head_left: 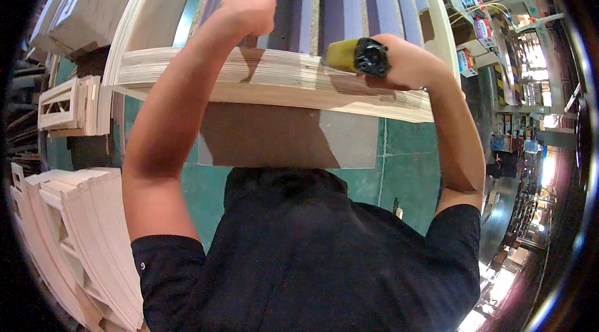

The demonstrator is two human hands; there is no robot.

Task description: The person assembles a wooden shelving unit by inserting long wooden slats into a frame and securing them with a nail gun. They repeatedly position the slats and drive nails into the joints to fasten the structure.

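My left hand is closed in a fist above the near ends of several long purple-grey strips with rough tan edges. Whatever its fingers hold, if anything, is hidden. My right hand grips a yellow and black tool, whose exact kind I cannot make out. That tool is over the right part of a thick layered-wood rail, which runs crosswise in front of me. Both forearms reach forward over this near rail, and shadows fall on it.
Pale wooden frames stand at the lower left, and a smaller wooden frame is above them. Stacked boards rise at the far left. A brown board lies on the green floor. Small boxes sit at the right.
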